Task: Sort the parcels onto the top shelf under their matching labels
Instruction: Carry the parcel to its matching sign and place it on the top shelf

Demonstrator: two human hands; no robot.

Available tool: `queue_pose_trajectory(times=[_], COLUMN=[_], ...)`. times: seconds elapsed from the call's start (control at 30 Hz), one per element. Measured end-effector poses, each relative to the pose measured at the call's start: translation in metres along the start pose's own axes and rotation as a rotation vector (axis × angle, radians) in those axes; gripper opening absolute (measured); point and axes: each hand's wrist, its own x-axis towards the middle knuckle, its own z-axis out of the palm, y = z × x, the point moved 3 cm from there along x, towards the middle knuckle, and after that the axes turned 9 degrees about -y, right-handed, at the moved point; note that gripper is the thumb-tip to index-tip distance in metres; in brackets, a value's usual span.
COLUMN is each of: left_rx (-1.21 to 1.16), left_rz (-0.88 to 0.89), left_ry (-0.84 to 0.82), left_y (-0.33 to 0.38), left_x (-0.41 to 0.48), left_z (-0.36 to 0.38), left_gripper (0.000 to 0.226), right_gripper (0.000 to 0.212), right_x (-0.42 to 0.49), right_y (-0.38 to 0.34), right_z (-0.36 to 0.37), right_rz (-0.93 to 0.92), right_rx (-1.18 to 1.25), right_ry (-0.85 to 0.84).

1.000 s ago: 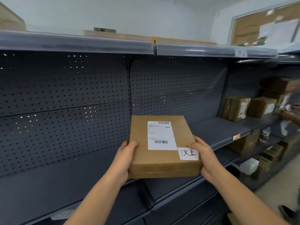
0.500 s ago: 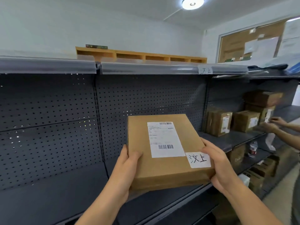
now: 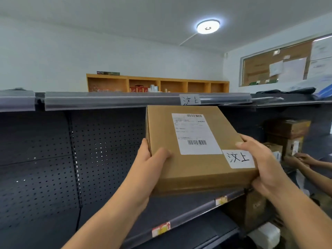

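I hold a flat brown cardboard parcel (image 3: 194, 169) in both hands, tilted up toward me. It carries a white shipping label and a handwritten white tag (image 3: 239, 158) at its near right corner. My left hand (image 3: 152, 164) grips its left edge with the thumb on top. My right hand (image 3: 264, 162) grips the right near corner. The parcel's far edge sits just below the top shelf's front rail (image 3: 125, 101), right under a paper label (image 3: 190, 99) with the same two characters as the tag.
Dark perforated back panels (image 3: 53, 159) and lower shelves (image 3: 179, 211) lie below. Several brown boxes (image 3: 289, 130) stand on the shelf at right, where another person's hands (image 3: 301, 159) reach in. Dark bags (image 3: 285, 90) lie on the top shelf at right. A wooden cubby unit (image 3: 158, 84) stands behind.
I have raised the parcel and moved it rightward, until its far edge is under the matching top-shelf label. My view tilted upward.
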Motion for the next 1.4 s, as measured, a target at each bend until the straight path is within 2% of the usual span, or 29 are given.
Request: queue_pose_trajectory(times=[0.13, 0.23, 0.37, 0.43, 0.5, 0.67, 0.8, 0.93, 1.03, 1.27, 1.4], left_rx=[0.027, 0.050, 0.113, 0.134, 0.109, 0.050, -0.018, 0.013, 0.102, 0.238, 0.305], left_rz=[0.031, 0.083, 0.153, 0.205, 0.219, 0.115, 0.042, 0.096, 0.102, 0.004, -0.049], left_ry=[0.015, 0.036, 0.064, 0.109, 0.138, 0.127, 0.104, 0.125, 0.147, 0.193, 0.159], left_y=[0.037, 0.069, 0.112, 0.133, 0.149, 0.174, 0.195, 0.208, 0.204, 0.156, 0.158], left_x=[0.021, 0.036, 0.062, 0.085, 0.113, 0.186, 0.223, 0.260, 0.288, 0.343, 0.356], left_z=[0.021, 0.028, 0.026, 0.017, 0.005, -0.027, -0.044, -0.063, -0.066, -0.068, -0.072], left_gripper=[0.028, 0.029, 0.051, 0.070, 0.078, 0.063, 0.043, 0.022, 0.011, 0.023, 0.027], right_gripper=[0.025, 0.021, 0.013, 0.020, 0.017, 0.017, 0.039, 0.018, 0.017, 0.027, 0.050], right_x=[0.031, 0.061, 0.110, 0.138, 0.167, 0.243, 0.299, 0.350, 0.383, 0.426, 0.435], right_y=[-0.029, -0.052, -0.080, -0.091, -0.101, -0.115, -0.120, -0.118, -0.105, -0.074, -0.061], right_z=[-0.019, -0.023, -0.017, -0.008, 0.004, 0.027, 0.045, 0.059, 0.064, 0.046, 0.046], right_rz=[-0.044, -0.081, -0.131, -0.151, -0.167, -0.133, -0.066, -0.081, -0.064, 0.047, 0.100], right_rx=[0.029, 0.080, 0.141, 0.161, 0.170, 0.121, 0.059, 0.093, 0.060, -0.136, -0.164], right_ry=[0.004, -0.003, 0.000, 0.012, 0.010, -0.114, -0.231, -0.175, -0.108, -0.137, -0.147])
